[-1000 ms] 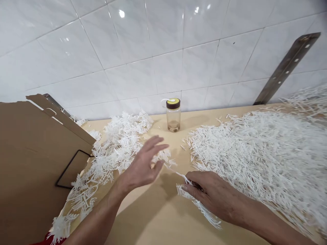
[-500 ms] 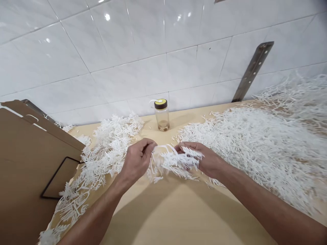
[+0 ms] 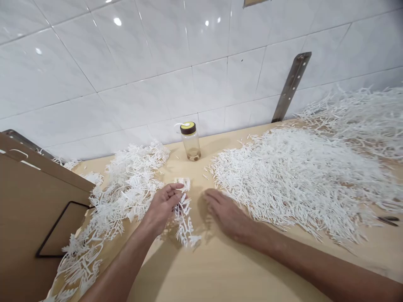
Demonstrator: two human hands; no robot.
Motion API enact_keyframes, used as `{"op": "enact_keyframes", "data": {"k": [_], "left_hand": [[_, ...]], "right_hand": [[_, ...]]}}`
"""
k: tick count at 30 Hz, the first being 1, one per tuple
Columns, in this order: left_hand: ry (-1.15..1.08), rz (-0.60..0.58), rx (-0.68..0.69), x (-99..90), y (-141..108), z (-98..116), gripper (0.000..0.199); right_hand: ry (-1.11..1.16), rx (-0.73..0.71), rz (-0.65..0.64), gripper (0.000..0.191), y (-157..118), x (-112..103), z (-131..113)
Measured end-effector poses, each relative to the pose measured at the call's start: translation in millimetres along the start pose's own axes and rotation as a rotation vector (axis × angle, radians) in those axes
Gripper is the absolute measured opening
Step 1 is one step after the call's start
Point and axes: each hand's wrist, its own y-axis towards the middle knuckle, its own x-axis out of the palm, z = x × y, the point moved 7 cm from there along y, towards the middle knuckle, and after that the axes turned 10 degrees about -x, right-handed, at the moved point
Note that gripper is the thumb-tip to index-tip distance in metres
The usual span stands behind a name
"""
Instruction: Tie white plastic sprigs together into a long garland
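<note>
in front of the lidded bottle [image 3: 192,144], a left hand [image 3: 162,207] pinches a white branched sprig [image 3: 184,224], partly covering it; front-right of the bottle, the right hand [image 3: 228,216] hides its palm, grip impossible to tell.

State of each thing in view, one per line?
Left hand: holding white sprig
White sprig: held, branched
Right hand: open, palm down, nothing visible in it
Bottle: upright, lid on
Left white pile: loose, tangled
Right white pile: loose, spread out
Cardboard box: upright
Dark tool: lying down, details unclear
</note>
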Motion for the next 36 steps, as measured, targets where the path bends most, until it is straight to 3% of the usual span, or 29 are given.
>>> {"op": "enact_keyframes", "data": {"k": [4,8,10,14,17,20,23,27,29,33,36], "left_hand": [[0.179,-0.087,-0.041,12.7,1,-15,0.027],[0.456,-0.223,-0.013,26.1,-4,-13,0.022],[0.581,-0.237,0.015,27.7,-5,-11,0.025],[0.771,-0.119,0.125,23.3,0,-6,0.023],[0.959,-0.019,0.226,23.9,6,-1,0.026],[1.126,-0.03,0.34,32.5,8,5,0.032],[1.181,-0.078,0.426,38.9,6,13,0.025],[1.222,-0.09,0.433,36.0,6,21,0.026],[1.239,-0.061,0.394,29.5,8,23,0.027],[1.265,0.07,0.326,14.5,14,24,0.024],[1.158,0.236,0.431,11.6,5,31,0.017]], "right_hand": [[-0.03,0.113,0.13,0.035,4,-25,31],[0.051,0.141,0.245,0.032,5,-33,29],[0.105,0.195,0.265,0.031,5,-32,28],[0.141,0.366,0.177,0.033,8,-29,35],[0.102,0.396,0.128,0.035,18,-32,36],[0.03,0.382,0.091,0.038,36,-35,34],[-0.074,0.28,0.002,0.04,59,-33,28],[-0.152,0.225,-0.192,0.02,73,-22,30],[-0.132,0.25,-0.177,0.013,73,-24,32],[0.071,0.365,-0.019,0.007,68,-36,31],[0.42,0.57,0.026,0.006,56,-29,34]]}}
